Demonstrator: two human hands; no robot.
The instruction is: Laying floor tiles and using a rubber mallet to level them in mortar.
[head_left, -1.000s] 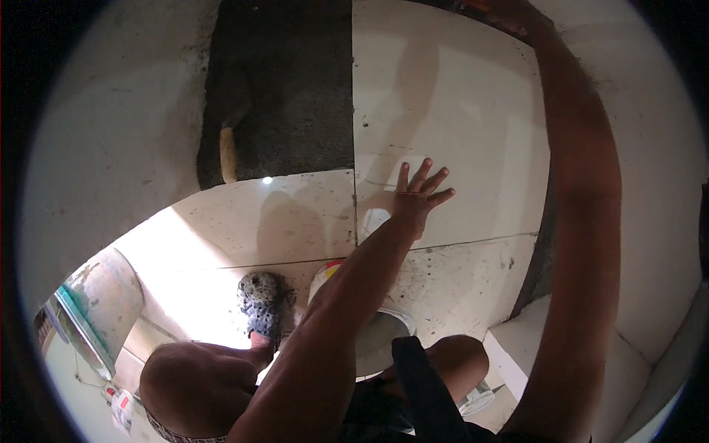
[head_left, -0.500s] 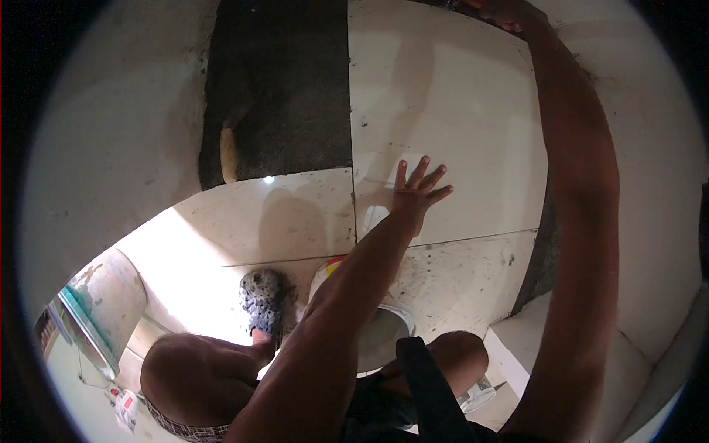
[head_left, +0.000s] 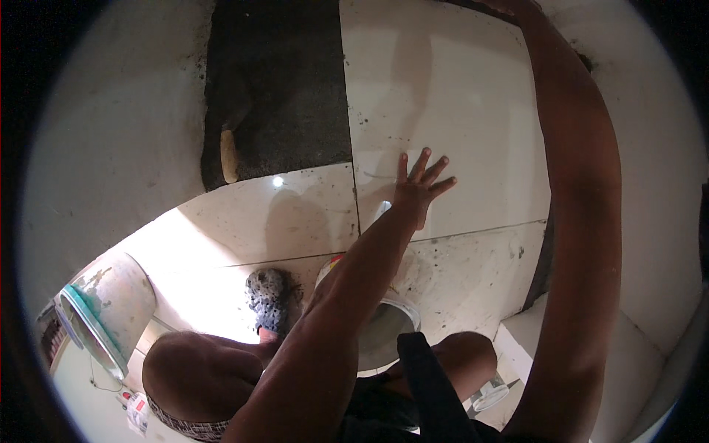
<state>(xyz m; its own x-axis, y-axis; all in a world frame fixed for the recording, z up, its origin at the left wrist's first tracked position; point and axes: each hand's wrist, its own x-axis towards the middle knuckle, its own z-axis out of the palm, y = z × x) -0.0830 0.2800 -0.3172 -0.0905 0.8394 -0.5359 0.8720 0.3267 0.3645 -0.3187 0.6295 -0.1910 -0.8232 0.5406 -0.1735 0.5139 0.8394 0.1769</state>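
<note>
My left hand (head_left: 417,192) lies flat, fingers spread, on a large cream floor tile (head_left: 458,111). At the far edge of that tile is my right hand (head_left: 509,6), mostly cut off by the top of the picture; its fingers cannot be made out. Left of the tile is a patch of dark, rough mortar bed (head_left: 295,88). On its near left part rests a trowel (head_left: 230,156) with a wooden handle, its blade blending into the dark surface. Neither hand touches the trowel.
A bucket (head_left: 413,314) of grey contents stands between my knees, partly behind my left arm. Beside it is my speckled, dirty shoe (head_left: 267,295). A stained pail (head_left: 122,292) lies tipped at the left. Walls rise at the left (head_left: 118,133) and right (head_left: 657,184).
The view has shifted slightly. My left hand stays spread on the tile. Less of my right hand shows at the top edge.
</note>
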